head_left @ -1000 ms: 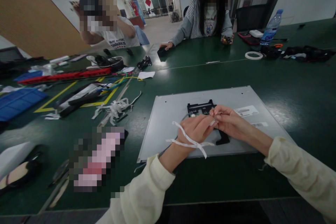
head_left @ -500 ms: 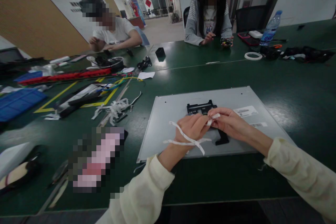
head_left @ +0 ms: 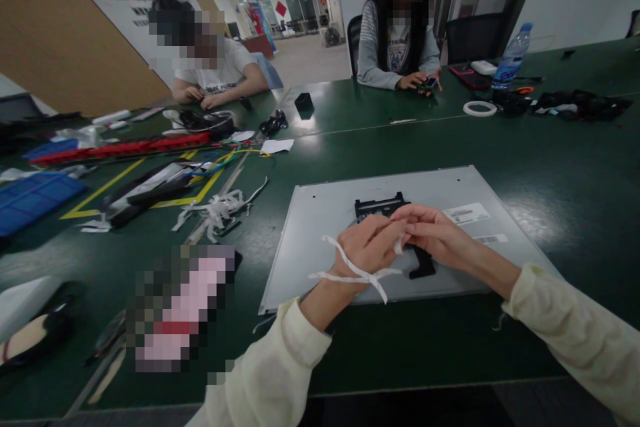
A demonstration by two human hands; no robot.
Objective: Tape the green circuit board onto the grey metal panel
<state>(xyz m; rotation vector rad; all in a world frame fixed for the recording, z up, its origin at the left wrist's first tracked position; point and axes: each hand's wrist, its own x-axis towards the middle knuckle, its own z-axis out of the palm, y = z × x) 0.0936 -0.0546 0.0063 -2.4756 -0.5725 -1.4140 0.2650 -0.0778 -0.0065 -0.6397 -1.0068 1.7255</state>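
My left hand (head_left: 367, 247) and my right hand (head_left: 430, 235) meet fingertip to fingertip above a grey metal panel (head_left: 325, 220) that lies flat on the green table. Both pinch a small piece of white tape (head_left: 400, 245) between them. Long white tape strips (head_left: 357, 271) cling across the back of my left hand and wrist and hang off it. A black plastic bracket (head_left: 379, 205) sits on the panel just beyond my fingers, and a black part (head_left: 424, 267) shows under my right hand.
A heap of peeled white tape strips (head_left: 215, 205) lies left of the panel. Farther left are black bars, yellow floor-tape lines, a red strip (head_left: 130, 145) and blue trays (head_left: 30, 190). Two other people sit across the table. A water bottle (head_left: 511, 57) and tape roll (head_left: 476, 107) stand far right.
My hands have stayed over the panel, fingers working the small tape piece and shifting slightly left. The person at far left has lowered their arms to the table.
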